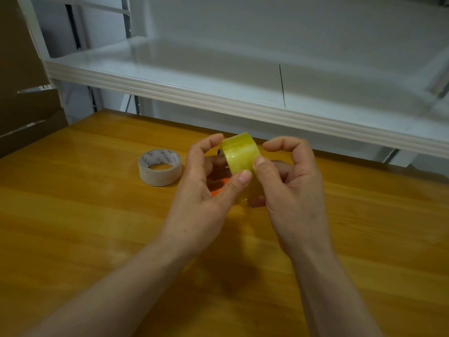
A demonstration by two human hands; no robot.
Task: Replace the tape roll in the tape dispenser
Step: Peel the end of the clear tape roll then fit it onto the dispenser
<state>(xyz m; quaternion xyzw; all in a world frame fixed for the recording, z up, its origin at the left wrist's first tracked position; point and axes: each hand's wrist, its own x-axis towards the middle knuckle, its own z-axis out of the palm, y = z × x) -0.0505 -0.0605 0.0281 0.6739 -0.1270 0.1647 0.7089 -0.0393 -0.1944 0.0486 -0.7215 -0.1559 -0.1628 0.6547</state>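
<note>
Now both hands hold up a yellow tape roll (239, 154) between them, above the wooden table (73, 215).

Up close, the left hand (206, 181) grips the roll with its thumb pressed on the near side and its forefinger curled over the top edge. The right hand (291, 181) sets its thumb against the roll's outer band just beside the left thumb, with its lower fingers tucked under and behind the roll and its forefinger hooked above, clear of the tape. A pale, nearly spent roll (159, 170) with printed lettering inside lies flat on the table just left of the left hand. An orange object (215, 190) shows in the gap under the left palm, too covered to identify. Beyond the fingertips runs a white shelf (218, 98), and cardboard (21, 69) stands far off to the left.
</note>
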